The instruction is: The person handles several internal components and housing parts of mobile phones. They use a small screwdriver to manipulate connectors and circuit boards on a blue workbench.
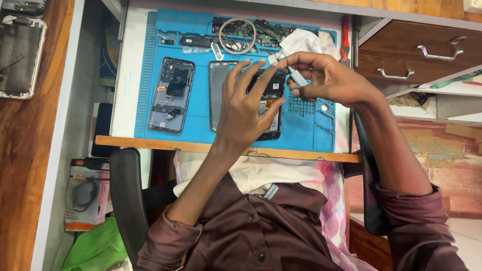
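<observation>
— Fingers of your left hand (246, 108) are spread wide over the opened phone (266, 103) on the blue repair mat (301, 130), fingertips just touching it; that looks like a way to keep it from sliding.

— And my right?

— Your right hand (326, 78) pinches a slim grey tool (295, 75) between thumb and fingers, held low like a pen, its tip angled toward your left fingertips above the phone's upper edge. I judge that grip gives you fine control.

— What else is near?

— A second phone with its back removed (171, 95) lies left of yours, apart. Loose parts and a wire ring (237, 36) sit along the mat's far edge, beside a white cloth (304, 42).
</observation>
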